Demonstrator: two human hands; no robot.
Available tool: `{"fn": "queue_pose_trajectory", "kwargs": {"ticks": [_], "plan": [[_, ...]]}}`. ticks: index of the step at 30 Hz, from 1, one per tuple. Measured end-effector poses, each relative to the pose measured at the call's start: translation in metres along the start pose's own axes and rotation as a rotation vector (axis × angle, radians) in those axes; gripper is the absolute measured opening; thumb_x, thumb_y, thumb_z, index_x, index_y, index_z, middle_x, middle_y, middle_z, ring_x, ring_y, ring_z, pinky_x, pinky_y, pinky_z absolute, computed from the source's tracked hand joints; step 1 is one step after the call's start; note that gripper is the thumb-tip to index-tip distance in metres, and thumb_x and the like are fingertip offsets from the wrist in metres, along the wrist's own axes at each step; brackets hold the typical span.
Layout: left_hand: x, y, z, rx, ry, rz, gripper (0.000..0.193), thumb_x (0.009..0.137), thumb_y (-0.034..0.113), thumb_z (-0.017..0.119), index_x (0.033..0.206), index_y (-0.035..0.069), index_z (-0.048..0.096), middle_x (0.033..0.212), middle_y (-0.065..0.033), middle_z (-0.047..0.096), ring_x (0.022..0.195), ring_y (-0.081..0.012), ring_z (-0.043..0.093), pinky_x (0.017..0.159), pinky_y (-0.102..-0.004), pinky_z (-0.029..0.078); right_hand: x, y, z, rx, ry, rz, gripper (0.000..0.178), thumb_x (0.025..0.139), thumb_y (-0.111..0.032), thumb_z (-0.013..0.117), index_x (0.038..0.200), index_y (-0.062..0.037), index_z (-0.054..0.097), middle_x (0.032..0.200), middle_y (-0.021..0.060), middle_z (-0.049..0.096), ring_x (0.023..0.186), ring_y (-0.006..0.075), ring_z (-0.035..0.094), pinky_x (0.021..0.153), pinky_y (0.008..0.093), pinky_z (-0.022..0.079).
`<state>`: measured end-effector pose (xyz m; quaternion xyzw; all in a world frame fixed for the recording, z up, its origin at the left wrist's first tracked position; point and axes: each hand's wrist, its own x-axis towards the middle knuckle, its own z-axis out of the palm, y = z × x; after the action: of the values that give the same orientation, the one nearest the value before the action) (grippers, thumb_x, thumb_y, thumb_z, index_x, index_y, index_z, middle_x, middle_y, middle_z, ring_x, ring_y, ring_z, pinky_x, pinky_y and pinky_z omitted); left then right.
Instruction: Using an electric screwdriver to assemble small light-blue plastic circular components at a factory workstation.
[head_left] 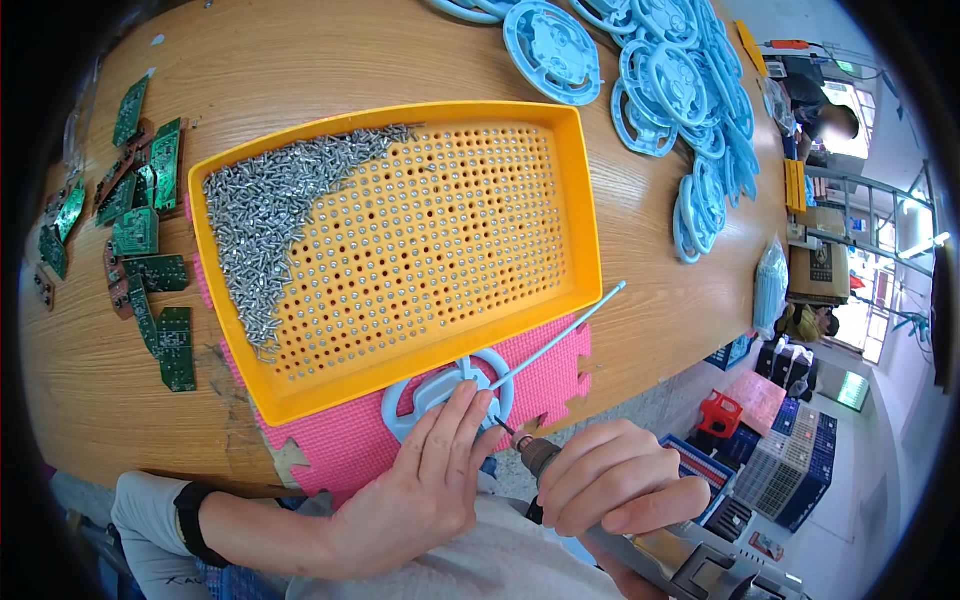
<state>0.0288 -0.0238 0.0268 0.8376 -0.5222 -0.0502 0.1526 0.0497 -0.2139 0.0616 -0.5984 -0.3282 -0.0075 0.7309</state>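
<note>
A light blue plastic wheel-shaped part (507, 400) lies on the pink foam mat (340, 450), just in front of the yellow tray. My left hand (425, 480) rests on it with the fingers stretched out flat and touching its middle. In my right hand (610, 478) is an electric screwdriver (538, 455), with my fingers wrapped round its body. Its thin bit points left and meets the lower right of the wheel part beside my left fingers; the exact contact spot is hidden. A thin light blue rod (560, 335) slants up and right from the wheel.
The yellow tray (430, 378) holds a heap of silver screws (255, 220) at left and a perforated surface with screws in many holes. Green circuit boards (135, 232) lie at far left. Light blue plastic wheels (680, 85) pile up at far right. Two people sit beyond the table.
</note>
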Motion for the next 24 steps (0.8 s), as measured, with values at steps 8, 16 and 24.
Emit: {"fn": "queue_pose_trajectory", "kwargs": {"ticks": [8, 16, 24], "plan": [[-0.002, -0.002, 0.0, 0.0, -0.012, 0.002, 0.043, 0.082, 0.013, 0.052, 0.119, -0.008, 0.059, 0.127, -0.0338, 0.05, 0.124, -0.0466, 0.046, 0.101, -0.0488, 0.042, 0.014, 0.007, -0.005, 0.133, -0.092, 0.053, 0.016, 0.084, -0.002, 0.061, 0.086, 0.0068, 0.048, 0.061, 0.0159, 0.056, 0.045, 0.0242, 0.054, 0.042, 0.0355, 0.046], [-0.001, -0.001, -0.002, 0.031, -0.015, 0.017, 0.045, 0.084, 0.015, 0.051, 0.123, -0.007, 0.057, 0.127, -0.0338, 0.051, 0.123, -0.0467, 0.048, 0.1, -0.0492, 0.043, 0.046, -0.009, -0.025, 0.072, -0.055, -0.142, 0.019, 0.088, -0.007, 0.059, 0.096, 0.0034, 0.045, 0.063, 0.0171, 0.058, 0.044, 0.025, 0.054, 0.04, 0.0338, 0.044], [-0.002, -0.002, 0.0, 0.094, -0.037, 0.024, 0.047, 0.083, 0.017, 0.048, 0.123, -0.006, 0.058, 0.125, -0.0321, 0.054, 0.124, -0.0454, 0.048, 0.1, -0.0483, 0.043, 0.062, 0.033, -0.037, -0.311, 0.024, -0.166, 0.075, 0.083, -0.072, 0.049, 0.108, -0.0016, 0.042, 0.06, 0.0061, 0.053, 0.044, 0.0166, 0.05, 0.043, 0.028, 0.041]]}}
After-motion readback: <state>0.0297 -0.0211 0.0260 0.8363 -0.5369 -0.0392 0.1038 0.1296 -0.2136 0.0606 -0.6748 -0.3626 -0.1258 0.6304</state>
